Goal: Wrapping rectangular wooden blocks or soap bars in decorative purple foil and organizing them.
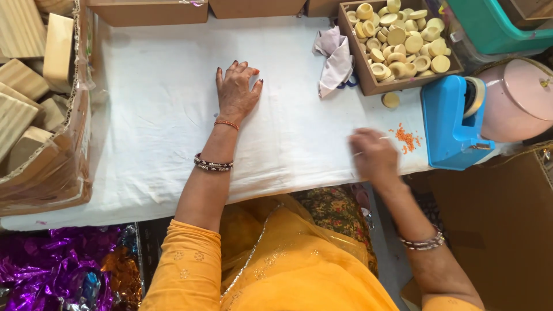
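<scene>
We look down on a white-covered table that fills the middle of the view. At nine o'clock stands a large cardboard carton wrapped in clear film, packed with pale wooden blocks. At four o'clock a plain brown carton sits beside the table, and at two o'clock a round pink lidded container rests against a teal tub. At seven o'clock, below the table edge, lies crumpled purple and copper foil.

At one o'clock an open brown box holds many small cream-coloured round cups; one loose cup lies on the table just below it. Beside it at three o'clock stands a blue tape dispenser with a pale roll. A crumpled grey-white cloth lies just left of the box.

Our left hand rests flat on the cloth at twelve o'clock, fingers spread, holding nothing. Our right hand is blurred at three o'clock; its fingers seem to pinch a thin pale stick, though we cannot tell for sure. Just right of it lies a small scatter of orange crumbs.
</scene>
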